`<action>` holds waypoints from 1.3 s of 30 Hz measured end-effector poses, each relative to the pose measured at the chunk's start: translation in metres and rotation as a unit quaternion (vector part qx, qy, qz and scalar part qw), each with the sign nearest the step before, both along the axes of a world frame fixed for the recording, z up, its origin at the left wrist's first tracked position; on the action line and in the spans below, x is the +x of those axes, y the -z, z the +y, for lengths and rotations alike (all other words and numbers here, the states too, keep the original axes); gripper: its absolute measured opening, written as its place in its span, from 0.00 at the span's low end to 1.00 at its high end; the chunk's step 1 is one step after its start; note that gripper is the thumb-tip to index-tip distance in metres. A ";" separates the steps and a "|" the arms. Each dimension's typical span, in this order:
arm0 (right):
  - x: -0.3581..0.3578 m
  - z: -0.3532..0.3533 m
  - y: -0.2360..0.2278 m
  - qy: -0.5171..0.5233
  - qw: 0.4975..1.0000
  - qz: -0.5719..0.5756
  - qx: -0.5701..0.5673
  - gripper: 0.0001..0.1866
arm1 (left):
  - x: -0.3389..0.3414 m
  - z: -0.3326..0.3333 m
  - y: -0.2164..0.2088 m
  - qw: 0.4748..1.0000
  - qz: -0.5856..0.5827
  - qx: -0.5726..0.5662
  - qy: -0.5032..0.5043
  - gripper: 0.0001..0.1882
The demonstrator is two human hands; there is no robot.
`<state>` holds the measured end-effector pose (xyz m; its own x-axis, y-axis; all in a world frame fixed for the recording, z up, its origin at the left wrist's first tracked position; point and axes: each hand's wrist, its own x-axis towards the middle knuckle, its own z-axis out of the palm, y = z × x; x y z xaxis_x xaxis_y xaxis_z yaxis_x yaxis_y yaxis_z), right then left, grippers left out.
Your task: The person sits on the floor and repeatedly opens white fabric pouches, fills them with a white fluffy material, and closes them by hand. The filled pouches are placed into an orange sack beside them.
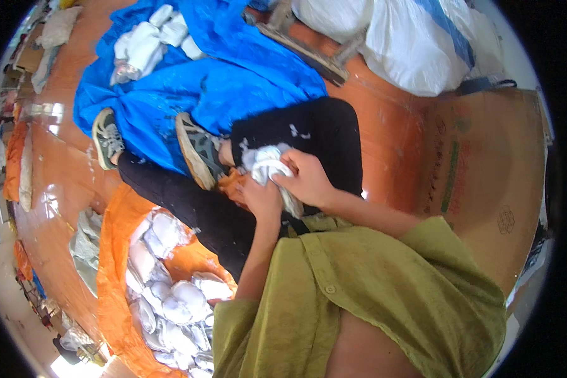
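Observation:
Over my lap, both hands grip a bunched white cloth piece [268, 159] that looks like a sock. My left hand [262, 198] is closed on its lower left side. From the right, my right hand [305, 179] pinches its edge between thumb and fingers. An orange-brown cloth [232, 186] shows just left of my left hand, partly covered by it. A pale end of cloth [292, 205] hangs below my right hand. Its exact shape is hidden by the fingers.
An orange sack [110, 264] at lower left holds several white cloth bundles [183, 302]. Beyond my shoes lies a blue tarp [233, 82] with more white bundles [150, 45]. A wooden frame [315, 57] and white sacks [409, 47] stand far right. A cardboard box [485, 183] stands right.

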<state>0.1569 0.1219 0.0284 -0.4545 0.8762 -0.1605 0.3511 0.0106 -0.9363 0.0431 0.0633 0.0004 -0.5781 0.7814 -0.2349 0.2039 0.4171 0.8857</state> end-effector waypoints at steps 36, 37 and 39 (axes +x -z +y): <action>0.009 0.034 0.054 -0.067 0.993 -0.095 -0.028 0.24 | -0.012 -0.009 0.016 0.977 -0.211 0.032 -0.026 0.14; 0.007 0.034 0.044 -0.084 0.989 -0.116 -0.042 0.24 | -0.012 -0.009 0.019 0.966 -0.249 0.052 -0.042 0.16; 0.003 0.037 0.047 -0.087 0.991 -0.075 -0.064 0.23 | -0.018 -0.008 0.020 0.957 -0.277 0.077 -0.039 0.17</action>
